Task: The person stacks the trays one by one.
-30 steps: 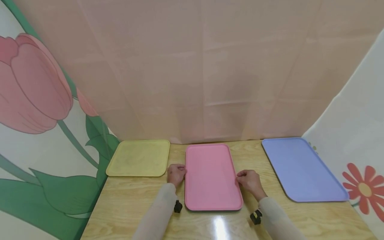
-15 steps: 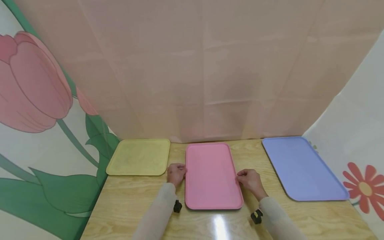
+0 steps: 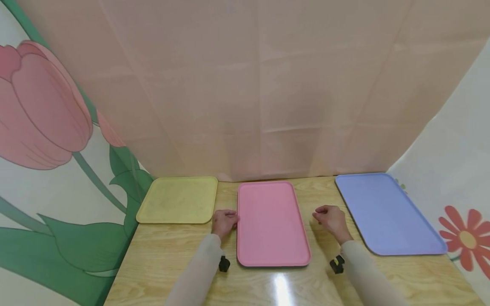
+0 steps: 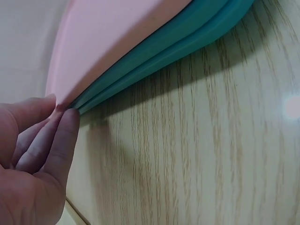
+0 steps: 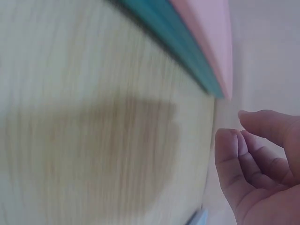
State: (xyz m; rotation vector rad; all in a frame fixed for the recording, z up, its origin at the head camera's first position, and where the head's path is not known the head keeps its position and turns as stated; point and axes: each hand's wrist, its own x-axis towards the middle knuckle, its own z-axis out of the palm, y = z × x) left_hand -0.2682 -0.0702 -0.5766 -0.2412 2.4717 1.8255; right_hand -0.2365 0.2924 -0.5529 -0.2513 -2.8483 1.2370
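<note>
In the head view, a pink tray [image 3: 272, 225] lies lengthwise in the middle of the table. Two teal layers [image 4: 168, 51] show beneath its rim in the left wrist view. My left hand [image 3: 224, 222] pinches the tray's left edge, thumb on the pink rim and fingers against its lower side. Off the right edge, with a gap of bare wood between, hovers my right hand [image 3: 332, 221]. Its fingers [image 5: 228, 154] are loosely curled and the thumb stands apart from them, holding nothing.
A yellow tray [image 3: 177, 200] lies at the back left, close to my left hand. To the right is a blue tray [image 3: 388, 214]. The wooden table [image 3: 168, 259] ends at a pinkish backdrop [image 3: 260, 93], with flower-printed panels on both sides.
My right hand has let go of the pink tray's right edge and moved off to the right and slightly back. The left hand keeps its pinch, and the trays stay in place.
</note>
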